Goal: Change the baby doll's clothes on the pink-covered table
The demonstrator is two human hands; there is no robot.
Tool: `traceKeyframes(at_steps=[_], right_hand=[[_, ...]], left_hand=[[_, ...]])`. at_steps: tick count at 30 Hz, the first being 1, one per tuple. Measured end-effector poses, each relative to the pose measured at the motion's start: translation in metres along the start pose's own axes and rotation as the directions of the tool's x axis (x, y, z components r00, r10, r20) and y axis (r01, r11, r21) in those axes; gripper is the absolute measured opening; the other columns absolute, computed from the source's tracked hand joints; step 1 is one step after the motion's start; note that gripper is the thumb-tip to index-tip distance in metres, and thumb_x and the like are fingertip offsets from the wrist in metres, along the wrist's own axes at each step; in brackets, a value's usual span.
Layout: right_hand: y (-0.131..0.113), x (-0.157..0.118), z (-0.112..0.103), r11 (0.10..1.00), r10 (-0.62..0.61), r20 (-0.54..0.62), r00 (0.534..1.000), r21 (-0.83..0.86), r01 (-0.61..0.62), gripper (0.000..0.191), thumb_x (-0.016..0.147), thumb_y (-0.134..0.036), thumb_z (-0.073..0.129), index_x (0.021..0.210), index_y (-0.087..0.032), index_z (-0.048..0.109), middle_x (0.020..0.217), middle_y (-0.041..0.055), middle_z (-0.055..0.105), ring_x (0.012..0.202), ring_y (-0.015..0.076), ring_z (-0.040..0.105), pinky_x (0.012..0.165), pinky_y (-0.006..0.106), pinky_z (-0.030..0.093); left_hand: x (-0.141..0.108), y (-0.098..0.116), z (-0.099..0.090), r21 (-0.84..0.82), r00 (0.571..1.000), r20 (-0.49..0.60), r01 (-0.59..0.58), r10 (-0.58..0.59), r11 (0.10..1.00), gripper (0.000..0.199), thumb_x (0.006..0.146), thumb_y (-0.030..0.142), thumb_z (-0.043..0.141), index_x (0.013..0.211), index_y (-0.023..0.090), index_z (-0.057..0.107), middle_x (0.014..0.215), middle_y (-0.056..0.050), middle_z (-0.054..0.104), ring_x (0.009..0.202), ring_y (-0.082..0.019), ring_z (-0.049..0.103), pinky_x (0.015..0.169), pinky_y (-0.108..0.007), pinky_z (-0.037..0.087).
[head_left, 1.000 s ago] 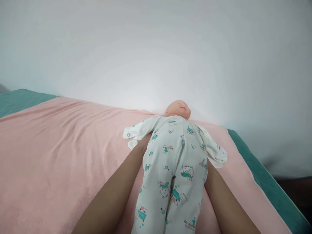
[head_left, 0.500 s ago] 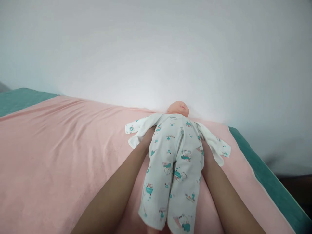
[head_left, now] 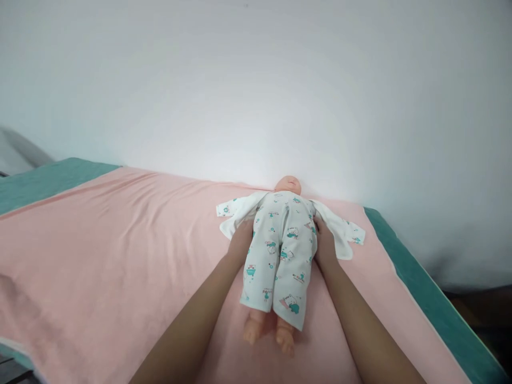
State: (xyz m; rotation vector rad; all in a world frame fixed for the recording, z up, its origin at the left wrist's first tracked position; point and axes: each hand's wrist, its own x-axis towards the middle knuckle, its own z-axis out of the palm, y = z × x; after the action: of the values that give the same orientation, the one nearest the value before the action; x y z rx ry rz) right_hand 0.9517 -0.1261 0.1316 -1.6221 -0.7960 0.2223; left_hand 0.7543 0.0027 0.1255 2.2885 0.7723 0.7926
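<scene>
A baby doll (head_left: 288,184) lies on its back with its head near the wall and its bare feet toward me. Printed white trousers (head_left: 280,250) cover its legs and reach up high on the body. Beneath it a white printed jacket (head_left: 340,229) is spread, with a sleeve out on each side. My left hand (head_left: 242,237) touches the left side of the trousers, its fingers mostly hidden. Against their right side rests my right hand (head_left: 325,237), with fingertips partly tucked behind the cloth.
A pink blanket (head_left: 132,256) with wrinkles lies under the doll. Teal cloth (head_left: 420,266) shows past its right edge and at the back left. A pale wall (head_left: 256,96) rises directly behind. Dark furniture (head_left: 484,314) stands at the right.
The doll and trousers now appear lower and farther off, and the doll's feet have come into view. My hands have come back toward me along the doll's sides and show more.
</scene>
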Motion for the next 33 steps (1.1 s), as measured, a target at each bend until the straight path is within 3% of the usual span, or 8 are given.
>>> traceKeyframes(at_steps=[4,8,11,17,23,26,29,33], right_hand=[[-0.006,-0.043,-0.017,0.958,-0.134,0.137,0.981,-0.236,0.164,0.033,0.084,-0.036,0.051,0.108,-0.018,0.065,0.109,0.0101,0.066,0.101,0.0255,0.054,0.089,0.038,0.045],[-0.007,-0.078,-0.033,0.796,-0.195,0.335,0.922,-0.496,0.348,0.035,0.080,-0.020,0.051,0.112,-0.017,0.064,0.110,0.0132,0.062,0.103,0.0269,0.051,0.090,0.040,0.041],[-0.007,-0.080,-0.033,0.674,-0.223,0.394,0.892,-0.598,0.433,0.037,0.082,-0.020,0.052,0.118,-0.018,0.060,0.115,0.0133,0.059,0.104,0.0261,0.050,0.089,0.039,0.041],[-0.014,-0.064,-0.025,0.559,-0.224,0.344,0.912,-0.721,0.409,0.018,0.081,-0.017,0.051,0.093,-0.018,0.064,0.094,0.0106,0.063,0.093,0.0254,0.050,0.080,0.036,0.038],[-0.017,-0.097,-0.051,0.516,-0.303,0.422,0.855,-0.682,0.519,0.017,0.080,-0.009,0.046,0.080,-0.017,0.062,0.090,0.0084,0.061,0.086,0.0209,0.049,0.080,0.035,0.034],[-0.015,-0.101,-0.053,0.518,-0.268,0.395,0.879,-0.710,0.477,0.020,0.079,-0.007,0.046,0.084,-0.017,0.062,0.093,0.0079,0.061,0.088,0.0208,0.049,0.079,0.034,0.034],[-0.015,-0.097,-0.054,0.513,-0.245,0.296,0.923,-0.769,0.382,0.024,0.078,-0.006,0.047,0.091,-0.018,0.063,0.099,0.0071,0.061,0.094,0.0221,0.048,0.078,0.034,0.032],[-0.014,-0.099,-0.068,0.500,-0.246,0.164,0.955,-0.823,0.270,0.017,0.077,-0.008,0.049,0.076,-0.019,0.062,0.086,0.0052,0.062,0.088,0.0220,0.047,0.076,0.035,0.031]], left_hand=[[-0.020,-0.005,-0.001,0.216,0.963,0.177,-0.242,0.205,0.946,0.030,0.085,0.027,0.055,0.113,0.023,0.066,0.118,-0.008,0.065,0.115,-0.026,0.055,0.103,-0.042,0.042],[-0.025,0.002,-0.001,0.247,0.882,0.323,-0.430,0.344,0.868,0.038,0.087,0.033,0.054,0.124,0.029,0.060,0.130,-0.004,0.059,0.130,-0.025,0.043,0.119,-0.047,0.018],[-0.022,0.011,0.000,0.214,0.825,0.397,-0.510,0.402,0.833,0.038,0.088,0.034,0.052,0.125,0.031,0.059,0.134,-0.002,0.057,0.135,-0.023,0.038,0.120,-0.042,0.016],[-0.015,0.012,0.002,0.170,0.846,0.401,-0.445,0.351,0.879,0.036,0.082,0.028,0.059,0.118,0.030,0.064,0.131,-0.002,0.059,0.130,-0.024,0.045,0.117,-0.040,0.026],[-0.012,0.004,0.007,0.161,0.882,0.299,-0.422,0.364,0.892,0.026,0.084,0.028,0.057,0.106,0.025,0.069,0.115,-0.005,0.068,0.115,-0.025,0.058,0.109,-0.040,0.037],[-0.013,0.005,0.007,0.232,0.877,0.305,-0.445,0.370,0.865,0.026,0.086,0.027,0.054,0.104,0.022,0.070,0.109,-0.008,0.070,0.110,-0.025,0.060,0.106,-0.040,0.040],[-0.023,0.005,0.001,0.283,0.903,0.254,-0.411,0.345,0.867,0.028,0.085,0.027,0.055,0.109,0.022,0.069,0.111,-0.009,0.069,0.111,-0.025,0.060,0.103,-0.039,0.043],[-0.056,-0.001,-0.012,0.317,0.931,0.175,-0.362,0.321,0.877,0.034,0.087,0.022,0.051,0.118,0.028,0.065,0.128,-0.004,0.062,0.126,-0.022,0.050,0.110,-0.041,0.037]])
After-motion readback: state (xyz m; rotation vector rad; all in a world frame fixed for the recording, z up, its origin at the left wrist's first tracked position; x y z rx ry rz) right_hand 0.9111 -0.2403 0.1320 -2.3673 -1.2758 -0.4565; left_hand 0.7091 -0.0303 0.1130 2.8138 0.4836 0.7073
